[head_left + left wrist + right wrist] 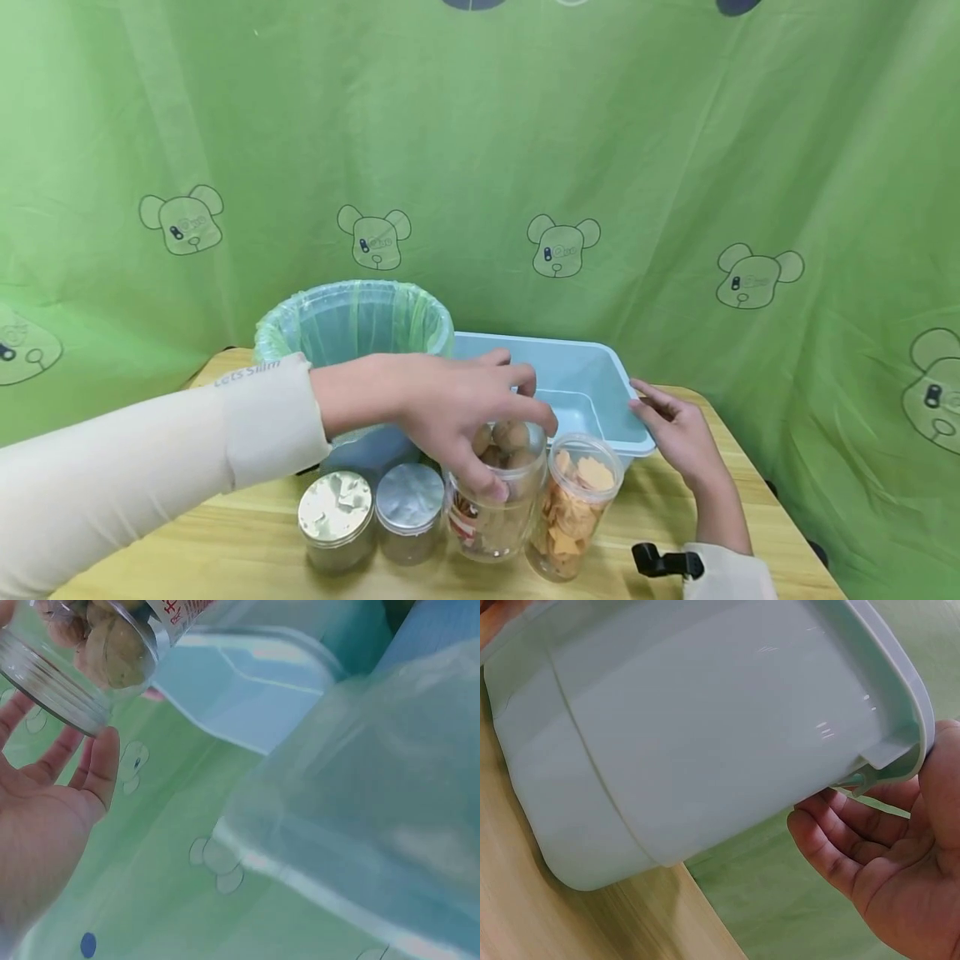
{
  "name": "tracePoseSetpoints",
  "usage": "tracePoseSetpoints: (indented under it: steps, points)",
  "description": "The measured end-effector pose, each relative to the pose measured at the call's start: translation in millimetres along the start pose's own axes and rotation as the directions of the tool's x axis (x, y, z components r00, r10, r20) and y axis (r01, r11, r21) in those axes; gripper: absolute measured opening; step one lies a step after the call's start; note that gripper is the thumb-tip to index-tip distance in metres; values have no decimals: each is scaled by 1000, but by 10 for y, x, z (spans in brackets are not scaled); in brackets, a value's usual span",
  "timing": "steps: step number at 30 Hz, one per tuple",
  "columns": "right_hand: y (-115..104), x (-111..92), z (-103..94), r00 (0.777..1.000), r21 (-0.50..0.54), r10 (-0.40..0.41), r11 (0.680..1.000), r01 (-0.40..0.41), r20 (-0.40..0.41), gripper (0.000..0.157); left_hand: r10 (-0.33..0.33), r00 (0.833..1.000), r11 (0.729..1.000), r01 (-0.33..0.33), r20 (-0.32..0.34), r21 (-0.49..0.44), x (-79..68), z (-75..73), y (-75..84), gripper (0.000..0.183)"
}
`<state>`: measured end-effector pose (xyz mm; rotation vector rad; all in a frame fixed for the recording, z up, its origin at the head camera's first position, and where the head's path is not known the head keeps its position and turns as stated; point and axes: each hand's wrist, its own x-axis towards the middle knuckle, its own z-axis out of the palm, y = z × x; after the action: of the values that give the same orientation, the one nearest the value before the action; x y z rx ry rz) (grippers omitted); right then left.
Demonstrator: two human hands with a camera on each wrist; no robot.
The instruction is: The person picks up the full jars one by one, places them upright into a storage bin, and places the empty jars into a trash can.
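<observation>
My left hand (468, 408) grips a clear plastic jar (498, 521) of walnuts by its rim from above, thumb in front and fingers across the far side. In the left wrist view, the walnuts (116, 652) show through the jar wall, with fingertips at the jar's ribbed rim. My right hand (682, 433) holds the right end of a light blue plastic basin (615, 379). From the right wrist, the thumb is at the basin's rim and the fingers curl beneath it. A taller clear jar (573, 517) of orange flat pieces stands right of the walnut jar.
Two jars with silvery lids, a left one (335, 508) and a right one (410, 496), stand left of the walnut jar. Behind them is a bin (356, 292) lined with a green bag. The wooden table (225, 542) backs onto a green curtain (465, 125).
</observation>
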<state>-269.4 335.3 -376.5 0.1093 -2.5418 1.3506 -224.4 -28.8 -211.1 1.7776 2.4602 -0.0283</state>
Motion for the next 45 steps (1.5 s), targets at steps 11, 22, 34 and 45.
tracePoseSetpoints:
  steps: [11, 22, 34, 45]
  points:
    - [25, 12, 2, 1000, -7, -4, 1000, 4, -4, 53, -52, 998, 997, 54, -38, 53, -73, -368, -3, 69]
    - [16, 5, -5, 1000, -29, -3, 1000, 3, -14, 52, -89, 993, 991, 96, -72, 94, -53, -588, -78, 68]
    - [-2, 26, -12, 1000, -37, -13, 999, 12, -24, 51, -140, 983, 984, 152, -120, 93, 5, -775, -262, 66]
    - [-39, -16, -45, 1000, -55, 0, 998, -1, -14, 53, -173, 970, 981, 186, -173, 63, 178, -721, -506, 66]
